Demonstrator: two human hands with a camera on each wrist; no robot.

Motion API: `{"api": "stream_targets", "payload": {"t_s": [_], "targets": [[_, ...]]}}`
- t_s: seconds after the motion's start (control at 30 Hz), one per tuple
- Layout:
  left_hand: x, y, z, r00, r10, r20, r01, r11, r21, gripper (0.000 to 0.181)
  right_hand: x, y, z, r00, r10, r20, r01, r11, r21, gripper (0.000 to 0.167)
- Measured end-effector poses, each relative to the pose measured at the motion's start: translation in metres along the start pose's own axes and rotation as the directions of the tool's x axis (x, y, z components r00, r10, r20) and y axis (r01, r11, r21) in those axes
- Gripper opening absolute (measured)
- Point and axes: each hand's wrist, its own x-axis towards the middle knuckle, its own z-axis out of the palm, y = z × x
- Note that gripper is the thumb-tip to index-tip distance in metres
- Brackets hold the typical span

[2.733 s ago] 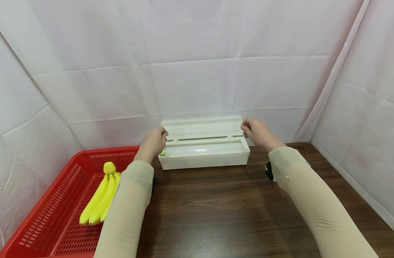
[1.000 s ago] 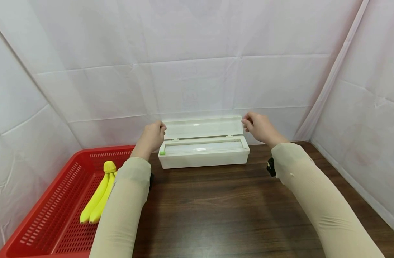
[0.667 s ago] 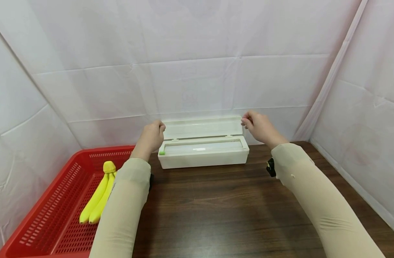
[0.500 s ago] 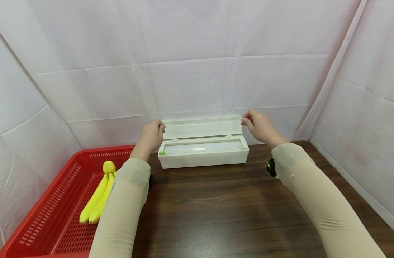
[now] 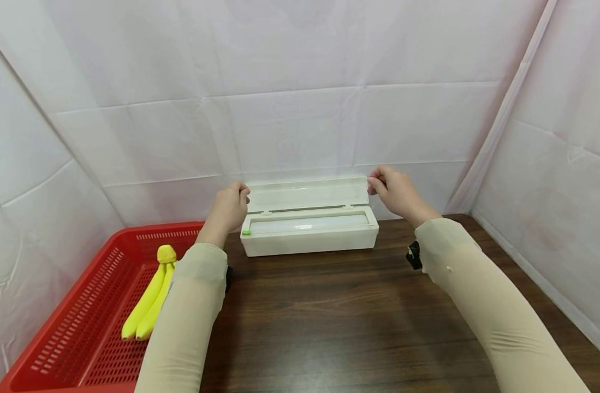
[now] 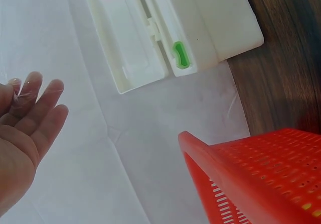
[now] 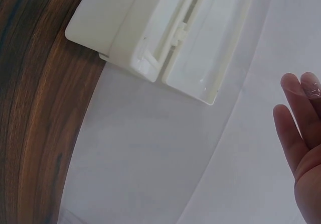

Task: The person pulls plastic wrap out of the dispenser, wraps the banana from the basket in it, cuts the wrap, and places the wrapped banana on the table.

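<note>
A white cling film dispenser (image 5: 309, 243) stands against the back cloth, its lid raised and a green slide cutter (image 5: 247, 232) at its left end. My left hand (image 5: 231, 204) pinches a corner of clear cling film (image 6: 22, 97) between thumb and forefinger, up and left of the box. My right hand (image 5: 395, 191) is at the lid's right end, and its fingertips pinch the other side of the film, seen as a glossy bit in the right wrist view. The film's stretch between my hands is too transparent to make out fully.
A red perforated basket (image 5: 78, 305) stands on the left, holding a bunch of yellow bananas (image 5: 154, 297) partly behind my left sleeve. Dark wood table (image 5: 319, 327) lies before the box. White cloth walls (image 5: 300, 131) close in the back and sides.
Since the earliest frame both hands have risen, the left also shifting outward, with fingers still pinched. In the last half second they have crept up only slightly. The dispenser has barely moved.
</note>
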Motion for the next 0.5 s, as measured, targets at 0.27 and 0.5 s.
{"api": "stream_targets", "payload": {"t_s": [0.27, 0.5], "targets": [[-0.0023, 0.0022, -0.0010, 1.000, -0.004, -0.019, 0.003, 0.999, -0.043, 0.026, -0.0010, 0.0042, 0.0009, 0.999, -0.037, -0.015, 0.038, 0.997, 0.064, 0.028], [-0.0050, 0.0026, -0.0011, 0.999, 0.004, -0.035, -0.006, 0.998, -0.062, 0.025, -0.0025, 0.0038, 0.0004, 0.999, -0.033, -0.021, 0.035, 0.993, 0.110, 0.024]]}}
